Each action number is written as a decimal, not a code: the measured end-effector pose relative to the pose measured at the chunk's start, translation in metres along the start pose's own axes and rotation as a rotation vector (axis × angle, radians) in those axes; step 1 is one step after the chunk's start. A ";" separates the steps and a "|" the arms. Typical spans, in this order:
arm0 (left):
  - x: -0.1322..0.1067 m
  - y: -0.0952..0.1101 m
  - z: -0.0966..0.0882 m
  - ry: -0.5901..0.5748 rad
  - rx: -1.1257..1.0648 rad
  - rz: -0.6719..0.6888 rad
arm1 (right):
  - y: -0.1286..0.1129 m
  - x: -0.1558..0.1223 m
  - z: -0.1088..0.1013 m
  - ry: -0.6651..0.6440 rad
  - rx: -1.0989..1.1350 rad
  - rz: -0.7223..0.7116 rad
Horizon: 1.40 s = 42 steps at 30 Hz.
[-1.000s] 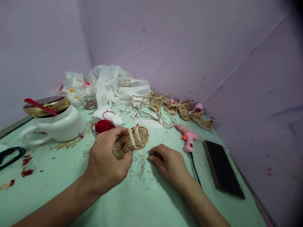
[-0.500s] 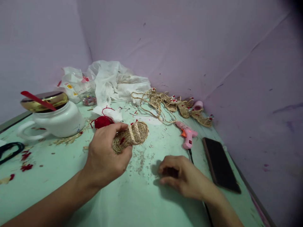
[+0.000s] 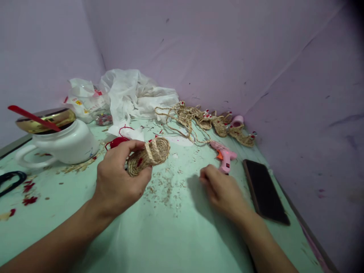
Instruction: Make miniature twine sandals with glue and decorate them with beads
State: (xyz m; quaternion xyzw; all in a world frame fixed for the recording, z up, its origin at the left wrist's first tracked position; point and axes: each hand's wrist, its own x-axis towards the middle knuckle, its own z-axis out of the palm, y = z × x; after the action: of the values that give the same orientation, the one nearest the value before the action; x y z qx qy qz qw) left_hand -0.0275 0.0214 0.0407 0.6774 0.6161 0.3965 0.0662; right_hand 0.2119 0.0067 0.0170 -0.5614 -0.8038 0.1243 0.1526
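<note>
Checking head view. Where's the straw slipper (image 3: 149, 156)?

– Held over the table (image 3: 159, 235), a bit left of centre. Left hand (image 3: 121, 178) pinches its near end, thumb one side, fingers the other.

– Orientation?

– Long axis diagonal, near-left to far-right. Free end, the one with two pale braided straps across it, points away and right. Red patch toward the gripped end.

– Right hand?

– Right hand (image 3: 220, 187) well apart from the slipper, fingers curled in and pressed together. Can't tell if anything's inside. Pink glue gun (image 3: 224, 157) just beyond it, handle toward the hand; phone (image 3: 264, 191) to its right.

– Around the left?

– Red yarn ball (image 3: 117, 142) just past the fingers, partly hidden. White pot (image 3: 66, 142) further left. More straw pieces (image 3: 220, 125) along the back wall.
</note>
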 end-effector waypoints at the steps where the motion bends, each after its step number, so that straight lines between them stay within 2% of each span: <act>1: 0.001 0.000 -0.001 0.013 -0.002 -0.007 | 0.003 0.000 -0.003 0.075 0.053 0.039; 3: 0.002 -0.001 -0.002 0.028 -0.007 -0.010 | 0.001 -0.003 -0.004 0.159 0.169 0.062; 6: 0.003 -0.002 -0.001 0.018 -0.013 -0.004 | -0.027 -0.013 0.008 0.163 0.252 -0.016; 7: 0.003 -0.003 0.000 0.010 -0.017 -0.002 | -0.041 -0.017 0.014 0.126 0.272 -0.116; 8: 0.002 -0.003 0.001 0.002 -0.021 -0.001 | -0.055 -0.020 0.021 0.024 0.304 -0.262; 11: 0.001 -0.002 0.004 -0.028 -0.034 0.000 | -0.087 -0.026 0.038 -0.170 0.428 -0.475; 14: -0.002 -0.002 0.007 -0.109 -0.048 0.006 | -0.091 -0.026 0.042 -0.166 0.515 -0.492; 16: -0.006 -0.001 0.010 -0.178 -0.040 0.063 | -0.080 -0.025 0.036 0.024 0.623 -0.432; 18: -0.012 -0.001 0.014 -0.246 -0.029 0.174 | -0.065 -0.022 0.028 0.322 0.682 -0.241; 19: -0.015 -0.001 0.017 -0.285 -0.031 0.231 | -0.058 -0.020 0.024 0.434 0.662 -0.126; 20: -0.018 -0.001 0.019 -0.335 -0.036 0.277 | -0.052 -0.018 0.020 0.476 0.613 -0.043; 21: -0.021 0.000 0.021 -0.395 -0.043 0.310 | -0.046 -0.015 0.017 0.450 0.562 -0.005; 24: -0.026 0.003 0.026 -0.559 -0.047 0.340 | -0.036 -0.009 0.012 0.206 0.447 -0.058; 26: -0.027 0.004 0.028 -0.611 -0.043 0.339 | -0.035 -0.007 0.013 0.087 0.418 -0.100; 28: -0.027 0.006 0.028 -0.632 -0.042 0.325 | -0.036 -0.007 0.015 0.039 0.389 -0.104; 34: -0.029 0.005 0.027 -0.668 -0.075 0.267 | -0.039 -0.009 0.026 0.058 0.279 -0.085; 42: -0.032 0.008 0.033 -0.636 -0.032 0.293 | -0.046 -0.007 0.039 0.125 0.270 -0.016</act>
State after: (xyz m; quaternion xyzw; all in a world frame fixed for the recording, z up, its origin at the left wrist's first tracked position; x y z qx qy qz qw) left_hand 0.0017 0.0041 0.0087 0.8472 0.4544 0.1805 0.2078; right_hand 0.1596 -0.0164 -0.0023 -0.5359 -0.7733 0.1947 0.2774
